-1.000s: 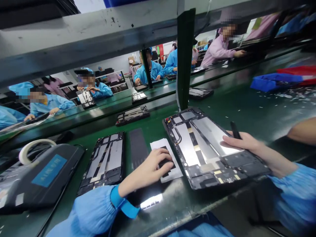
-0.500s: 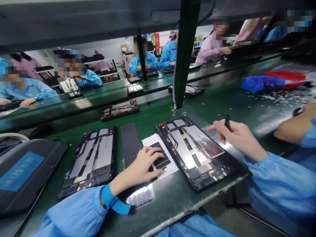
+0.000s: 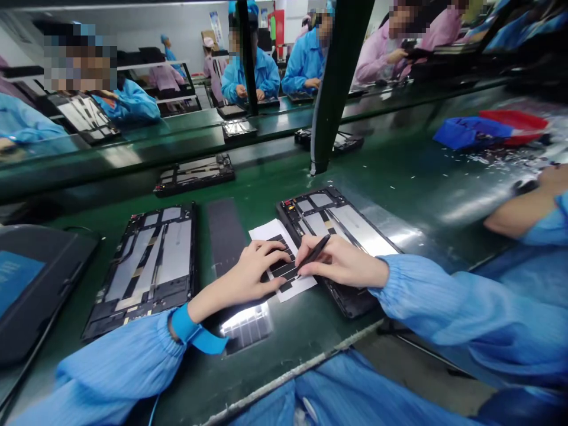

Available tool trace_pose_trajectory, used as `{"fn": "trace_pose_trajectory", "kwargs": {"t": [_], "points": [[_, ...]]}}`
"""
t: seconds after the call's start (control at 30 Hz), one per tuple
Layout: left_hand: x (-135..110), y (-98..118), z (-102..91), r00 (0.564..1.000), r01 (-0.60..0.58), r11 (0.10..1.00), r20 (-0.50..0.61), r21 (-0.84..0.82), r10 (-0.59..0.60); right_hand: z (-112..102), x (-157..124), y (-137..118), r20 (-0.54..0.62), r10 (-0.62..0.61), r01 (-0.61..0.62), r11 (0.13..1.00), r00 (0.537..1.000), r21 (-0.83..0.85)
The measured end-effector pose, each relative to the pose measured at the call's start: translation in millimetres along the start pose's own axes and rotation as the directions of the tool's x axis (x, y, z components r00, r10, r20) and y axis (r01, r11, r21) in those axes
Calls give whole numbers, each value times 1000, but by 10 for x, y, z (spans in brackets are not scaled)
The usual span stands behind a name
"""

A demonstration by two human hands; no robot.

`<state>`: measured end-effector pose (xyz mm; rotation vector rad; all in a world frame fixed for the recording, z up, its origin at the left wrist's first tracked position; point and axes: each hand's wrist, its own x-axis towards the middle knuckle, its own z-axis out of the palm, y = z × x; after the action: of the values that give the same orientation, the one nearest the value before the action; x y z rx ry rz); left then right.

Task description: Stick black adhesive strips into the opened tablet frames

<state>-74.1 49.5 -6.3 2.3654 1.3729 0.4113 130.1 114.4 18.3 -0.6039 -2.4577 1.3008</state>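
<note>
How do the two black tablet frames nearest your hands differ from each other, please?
The left tablet frame lies uncovered, while the right tablet frame is partly covered by a white sheet and your hands. The left frame runs roughly alongside a dark strip; the right frame lies angled. Both show silver panels and lie flat on the green bench.

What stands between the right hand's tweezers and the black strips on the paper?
Nothing visible: the tip of the tweezers in the right hand reaches the black strips on the white sheet; the left hand lies on them opposite.
</note>
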Motion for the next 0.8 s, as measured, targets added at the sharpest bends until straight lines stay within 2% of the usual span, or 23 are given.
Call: {"fn": "trace_pose_trajectory", "kwargs": {"t": [0.13, 0.23, 0.37, 0.43, 0.47, 0.5, 0.57, 0.63, 0.7, 0.8], "points": [[7, -2, 4, 1000, -4, 1000, -1, -2, 4, 57, 15, 7, -14, -13, 13, 1000, 1000, -11], [7, -6, 7, 1000, 0, 1000, -1, 1, 0, 105, 38, -27, -65, -57, 54, 997, 996, -55], [-7, -4, -6, 1000, 19, 1000, -3, 15, -19, 61, 50, -74, -90, -60, 56, 997, 994, -46], [0, 14, -17, 1000, 16, 1000, 6, 15, -16, -15, 61, -60, -178, -26, 28, 999, 984, 14], [14, 28, -18, 1000, 16, 1000, 3, 14, -16, -54, 72, -38, -264, -8, 17, 999, 964, 29], [36, 46, -13, 1000, 26, 1000, -16, 6, -26, -88, 87, -4, -367, 4, 9, 999, 930, 34], [103, 85, 18, 990, 59, 997, -127, -50, -65, -124, 124, 86, -537, 15, 9, 999, 844, 42], [187, 118, 72, 956, 51, 987, -280, -150, -92, -113, 156, 182, -610, 13, 24, 998, 792, 53], [261, 133, 134, 921, -13, 973, -382, -232, -79, -74, 168, 252, -624, 4, 42, 997, 781, 59], [311, 130, 200, 918, -101, 953, -396, -285, -21, -23, 150, 283, -613, -14, 61, 996, 790, 57]]}}
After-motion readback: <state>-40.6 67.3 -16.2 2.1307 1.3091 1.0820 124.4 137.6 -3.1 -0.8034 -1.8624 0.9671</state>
